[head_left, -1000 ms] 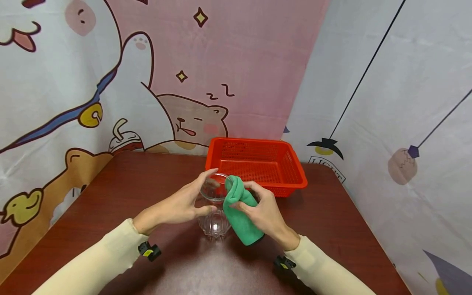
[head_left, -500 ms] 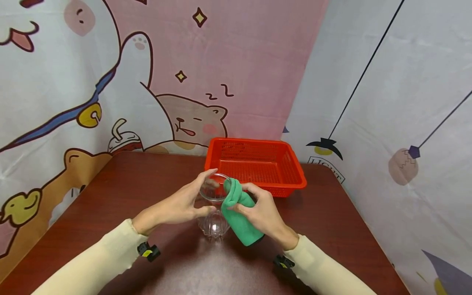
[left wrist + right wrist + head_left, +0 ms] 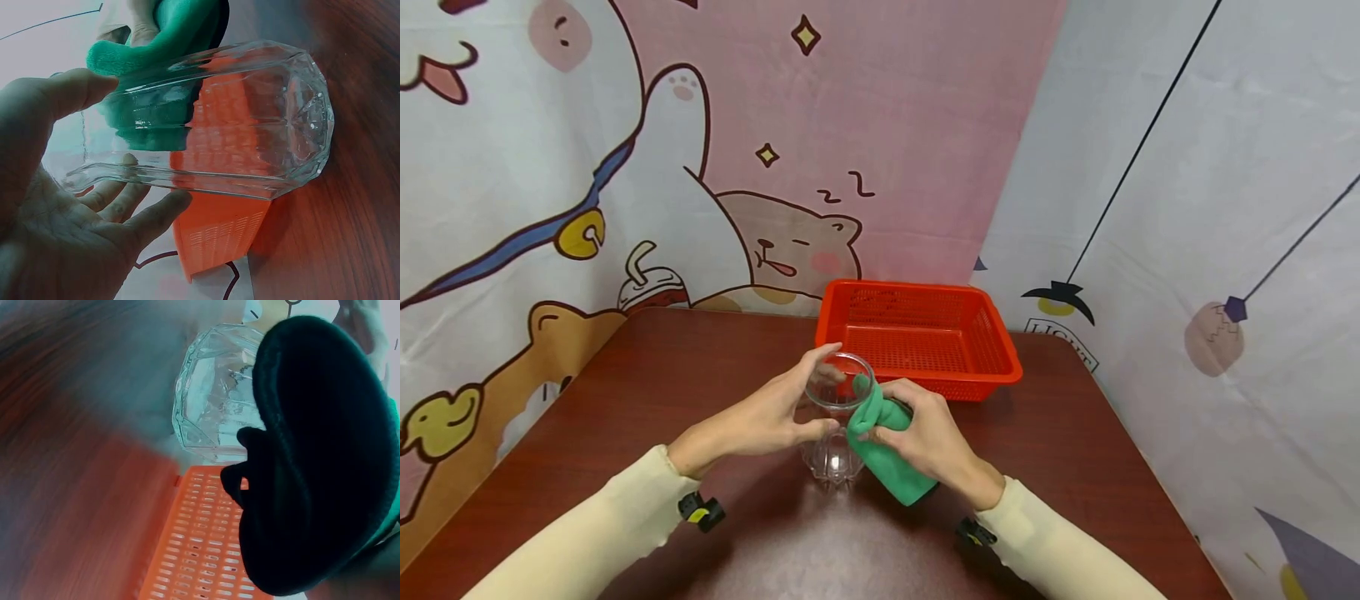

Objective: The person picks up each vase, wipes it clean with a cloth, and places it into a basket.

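Glass vessel (image 3: 836,460) stands upright, mouth up — left hand (image 3: 765,417) grips it, right hand (image 3: 929,433) holds green cloth (image 3: 891,468). Red basket (image 3: 970,389) sits behind.

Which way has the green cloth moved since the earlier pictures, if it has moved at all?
Yes, slightly: in the head view, the upper end of the green cloth is lower and further left, judged against the red basket.
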Demonstrator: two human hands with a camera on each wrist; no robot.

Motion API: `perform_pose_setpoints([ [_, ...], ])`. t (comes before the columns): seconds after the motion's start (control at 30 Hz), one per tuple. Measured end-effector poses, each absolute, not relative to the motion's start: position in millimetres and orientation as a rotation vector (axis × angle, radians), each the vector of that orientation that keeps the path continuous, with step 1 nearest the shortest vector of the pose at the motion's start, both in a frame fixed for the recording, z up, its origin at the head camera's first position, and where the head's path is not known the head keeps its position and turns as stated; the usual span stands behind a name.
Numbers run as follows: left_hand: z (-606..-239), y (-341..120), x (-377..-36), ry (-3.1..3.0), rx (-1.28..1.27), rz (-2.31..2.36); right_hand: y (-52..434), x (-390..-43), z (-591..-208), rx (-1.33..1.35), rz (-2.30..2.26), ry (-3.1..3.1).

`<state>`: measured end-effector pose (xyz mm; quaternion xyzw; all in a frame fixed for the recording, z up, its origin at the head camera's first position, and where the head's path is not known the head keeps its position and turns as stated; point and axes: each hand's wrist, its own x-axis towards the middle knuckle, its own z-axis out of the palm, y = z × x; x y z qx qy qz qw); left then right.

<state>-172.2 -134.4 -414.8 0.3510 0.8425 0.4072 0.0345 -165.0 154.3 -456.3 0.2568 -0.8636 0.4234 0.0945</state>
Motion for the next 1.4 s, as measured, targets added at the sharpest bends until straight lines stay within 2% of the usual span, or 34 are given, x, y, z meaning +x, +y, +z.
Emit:
perform_pose_setpoints([
  [1.4,-415.5,-136.1,-174.0,2.574,1.051,1.259,158.7,-165.0,-479.0,0.789,0.969,-2.888],
])
